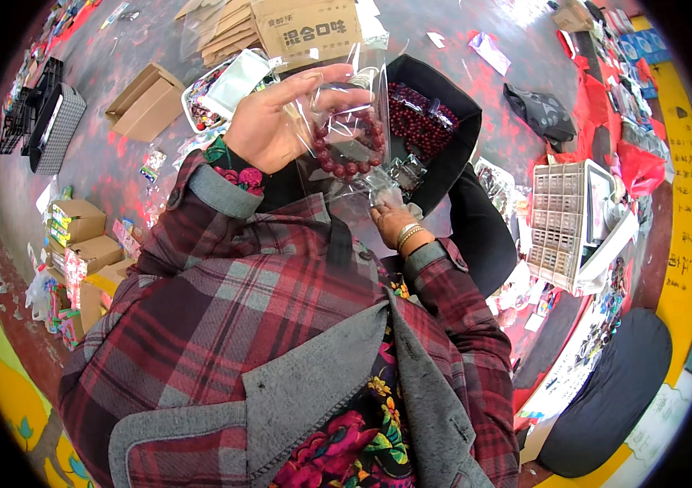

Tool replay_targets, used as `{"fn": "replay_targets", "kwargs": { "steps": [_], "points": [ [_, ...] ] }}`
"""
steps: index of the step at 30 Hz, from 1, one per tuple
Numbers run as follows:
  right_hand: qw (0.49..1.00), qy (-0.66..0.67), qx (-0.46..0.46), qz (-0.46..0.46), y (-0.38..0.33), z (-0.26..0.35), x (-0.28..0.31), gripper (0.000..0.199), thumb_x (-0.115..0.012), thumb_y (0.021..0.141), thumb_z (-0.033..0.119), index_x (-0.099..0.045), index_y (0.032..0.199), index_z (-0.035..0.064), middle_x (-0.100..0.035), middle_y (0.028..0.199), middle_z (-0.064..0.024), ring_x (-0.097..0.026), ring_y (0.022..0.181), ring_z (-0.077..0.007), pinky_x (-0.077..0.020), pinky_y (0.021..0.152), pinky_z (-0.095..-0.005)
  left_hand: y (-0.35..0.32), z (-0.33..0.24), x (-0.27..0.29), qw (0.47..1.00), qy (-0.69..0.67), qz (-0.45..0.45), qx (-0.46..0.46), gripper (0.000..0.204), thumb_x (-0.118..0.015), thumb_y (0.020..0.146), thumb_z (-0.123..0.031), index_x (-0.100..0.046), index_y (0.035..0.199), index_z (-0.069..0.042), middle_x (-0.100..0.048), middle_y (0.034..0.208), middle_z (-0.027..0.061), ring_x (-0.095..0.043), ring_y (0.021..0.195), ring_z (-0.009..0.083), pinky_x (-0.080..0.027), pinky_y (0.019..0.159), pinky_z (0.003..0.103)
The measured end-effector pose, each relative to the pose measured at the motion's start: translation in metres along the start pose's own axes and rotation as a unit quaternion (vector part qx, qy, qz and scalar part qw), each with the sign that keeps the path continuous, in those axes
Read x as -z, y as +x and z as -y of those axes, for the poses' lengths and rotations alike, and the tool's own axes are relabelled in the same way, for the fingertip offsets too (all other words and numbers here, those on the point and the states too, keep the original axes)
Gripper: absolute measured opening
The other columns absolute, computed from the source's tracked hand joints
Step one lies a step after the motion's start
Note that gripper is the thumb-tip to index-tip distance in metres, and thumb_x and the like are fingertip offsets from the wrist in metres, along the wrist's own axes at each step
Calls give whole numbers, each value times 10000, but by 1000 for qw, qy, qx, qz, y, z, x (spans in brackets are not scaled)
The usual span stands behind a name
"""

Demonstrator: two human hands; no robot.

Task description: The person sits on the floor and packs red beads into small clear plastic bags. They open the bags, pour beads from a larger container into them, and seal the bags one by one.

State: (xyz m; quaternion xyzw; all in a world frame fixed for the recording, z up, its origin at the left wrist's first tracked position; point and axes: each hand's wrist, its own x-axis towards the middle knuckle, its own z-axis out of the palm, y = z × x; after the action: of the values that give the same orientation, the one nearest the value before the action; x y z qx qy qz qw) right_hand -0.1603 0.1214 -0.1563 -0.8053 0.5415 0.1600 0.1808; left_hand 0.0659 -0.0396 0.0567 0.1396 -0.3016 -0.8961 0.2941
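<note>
The left hand (268,122) is raised at about eleven o'clock from the centre of the view, fingers spread and lightly curled around the top of a clear plastic bag (351,122). Inside the bag sits a bracelet of dark red beads (346,146), hanging low in the pouch. The right hand (392,221) is just below, at about one o'clock from the centre, closed on the bag's lower edge, pinching it; a bangle shows at its wrist.

Behind the bag, at twelve to one o'clock, a black tray (451,106) holds a heap of more dark red beads (415,118). A grey grid organiser (557,224) stands at three o'clock, and cardboard boxes (146,102) lie on the floor at ten o'clock.

By my reading, the bagging step is in hand: the bracelet is already inside and the bag is being held between both hands. The next move likely calls for a steady grip at the bottom while the top hand flattens or closes the mouth, without letting the beads slide out.
</note>
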Motion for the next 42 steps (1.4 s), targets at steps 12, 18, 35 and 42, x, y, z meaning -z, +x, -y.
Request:
{"fn": "replay_targets", "kwargs": {
  "steps": [12,18,35,42],
  "points": [
    [888,449,18,96,0,-22,58,810,-722,686,456,-399,1304,44,-621,953,-202,-575,953,-255,-460,824,-367,2,3,0,1000,0,-9,1,486,-314,965,-276,-295,1347,22,-475,1255,244,-468,1174,332,-417,942,460],
    [995,97,-1,-33,11,6,2,755,-733,657,468,-473,1226,45,-628,916,-202,-558,1034,-281,-454,803,-396,2,5,-2,1000,6,21,6,481,-314,963,-258,-290,1345,33,-483,1252,233,-478,1167,319,-436,925,459],
    [413,902,80,-104,-57,-9,113,575,-455,909,454,-466,1222,-29,-497,1255,-191,-503,1129,-235,-420,900,-333,-2,-6,-7,1000,-9,-15,-23,459,-312,960,-250,-311,1337,10,-478,1257,239,-472,1175,290,-420,942,460],
    [530,805,14,-267,-60,0,175,463,-629,834,150,-476,1244,-3,-574,1168,-123,-568,1033,-199,-450,822,-262,-2,8,-21,997,-2,67,38,510,-372,951,-305,-317,1343,16,-474,1260,251,-481,1165,331,-411,954,467]
  ]
}}
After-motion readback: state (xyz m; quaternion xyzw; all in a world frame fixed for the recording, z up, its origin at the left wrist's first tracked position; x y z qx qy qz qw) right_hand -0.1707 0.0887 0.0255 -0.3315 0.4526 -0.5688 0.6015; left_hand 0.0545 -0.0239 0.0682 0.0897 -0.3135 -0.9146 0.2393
